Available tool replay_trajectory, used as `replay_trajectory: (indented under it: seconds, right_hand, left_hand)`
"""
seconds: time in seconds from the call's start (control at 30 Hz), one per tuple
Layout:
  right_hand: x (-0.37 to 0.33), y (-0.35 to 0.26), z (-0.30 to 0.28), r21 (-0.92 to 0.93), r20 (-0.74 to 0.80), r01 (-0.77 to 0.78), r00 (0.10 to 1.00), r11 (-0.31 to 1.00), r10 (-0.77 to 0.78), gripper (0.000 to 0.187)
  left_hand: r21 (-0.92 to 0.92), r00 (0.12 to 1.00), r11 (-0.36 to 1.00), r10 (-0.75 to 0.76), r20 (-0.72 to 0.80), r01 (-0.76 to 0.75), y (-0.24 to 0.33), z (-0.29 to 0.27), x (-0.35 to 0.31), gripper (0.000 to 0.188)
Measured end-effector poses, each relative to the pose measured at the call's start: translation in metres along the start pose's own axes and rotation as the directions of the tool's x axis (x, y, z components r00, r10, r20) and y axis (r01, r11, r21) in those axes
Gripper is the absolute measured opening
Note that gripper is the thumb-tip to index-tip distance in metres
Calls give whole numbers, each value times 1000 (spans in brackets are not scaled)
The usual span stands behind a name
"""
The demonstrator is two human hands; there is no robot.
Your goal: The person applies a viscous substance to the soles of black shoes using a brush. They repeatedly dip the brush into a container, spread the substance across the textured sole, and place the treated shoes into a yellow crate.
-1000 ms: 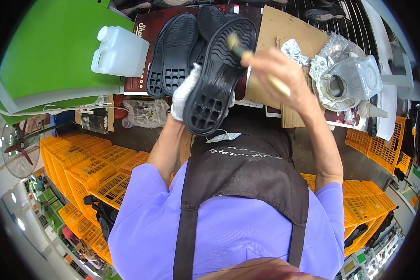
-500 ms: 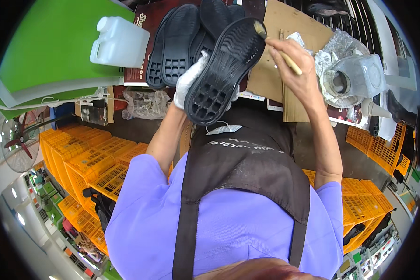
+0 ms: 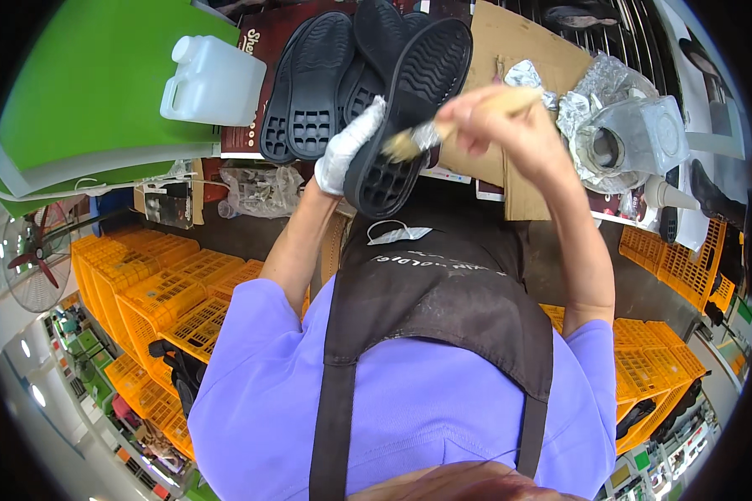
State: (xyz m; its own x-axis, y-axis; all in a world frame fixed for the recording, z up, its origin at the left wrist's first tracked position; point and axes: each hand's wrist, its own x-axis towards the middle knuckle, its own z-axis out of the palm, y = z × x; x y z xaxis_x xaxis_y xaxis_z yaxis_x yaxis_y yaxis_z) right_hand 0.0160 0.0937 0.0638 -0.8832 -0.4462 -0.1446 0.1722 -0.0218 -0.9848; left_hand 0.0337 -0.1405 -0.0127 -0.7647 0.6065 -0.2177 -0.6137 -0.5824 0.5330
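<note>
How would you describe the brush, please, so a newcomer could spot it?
Find the dark apron, then the black sole just above it, held by the gloved left hand. Over that sole is the brush, gripped by the bare right hand. Its pale bristles and silvery band set it apart from the dark soles behind.

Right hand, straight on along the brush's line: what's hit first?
Likely the black shoe sole held in the left hand; the brush overlaps it in view, but whether they touch is unclear.
</note>
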Motion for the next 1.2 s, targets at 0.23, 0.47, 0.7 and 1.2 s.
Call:
replay_trajectory:
  seconds: [0.23,0.47,0.7,1.2]
  right_hand:
    - [31,11,-48,-400,-283,275,870,874,-403,16]
    - [-3,-1,-9,-524,418,692,717,497,-558,29]
    - [11,6,-41,-651,217,576,765,495,-606,21]
    - [-18,-9,9,-305,-14,401,905,864,-425,12]
  left_hand:
    - [-256,993,961,-82,82,101,4,9,-10,53]
    - [-385,999,922,-27,23,34,10,15,-6,66]
    - [-324,979,937,-171,-109,127,11,35,-8,62]
    - [-222,999,974,-43,-21,37,-1,-5,-3,54]
